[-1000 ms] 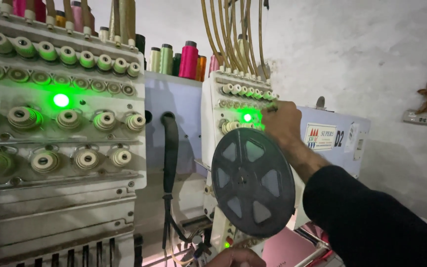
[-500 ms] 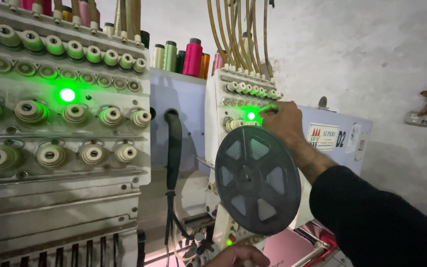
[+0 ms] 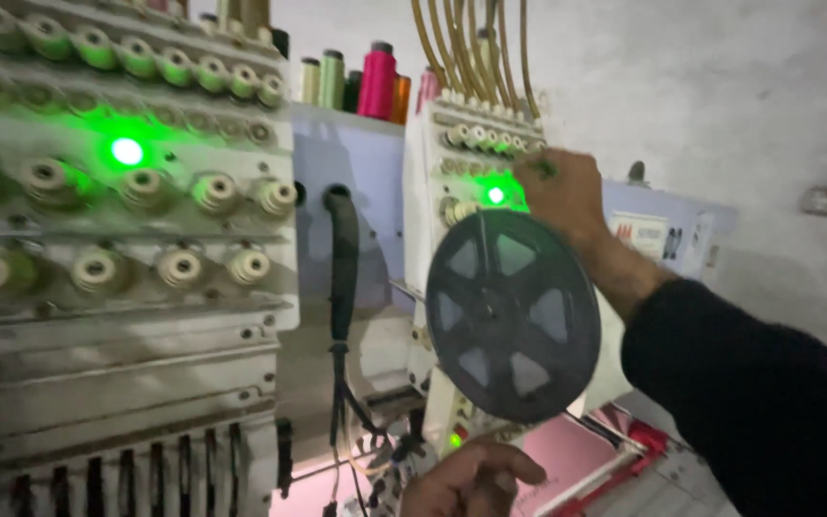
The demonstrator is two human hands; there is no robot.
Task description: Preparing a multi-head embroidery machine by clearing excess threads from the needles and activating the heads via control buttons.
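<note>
The ledge [image 3: 346, 120] along the top of the pale machine body, far in the scene between the two sewing heads, carries a row of upright thread cones [image 3: 376, 81]: pale green ones to the left, then a pink one, then an orange one just right of it. Near, low right, a pink cloth [image 3: 567, 460] lies flat on the machine bed, edged by a red frame [image 3: 638, 450].

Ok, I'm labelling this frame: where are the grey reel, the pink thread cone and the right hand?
Grey reel [image 3: 512, 316], head view, on its hub.
Pink thread cone [image 3: 377, 83], head view, mid-body.
Right hand [image 3: 562, 191], head view, back of the hand, raised at the lit machine head.
</note>
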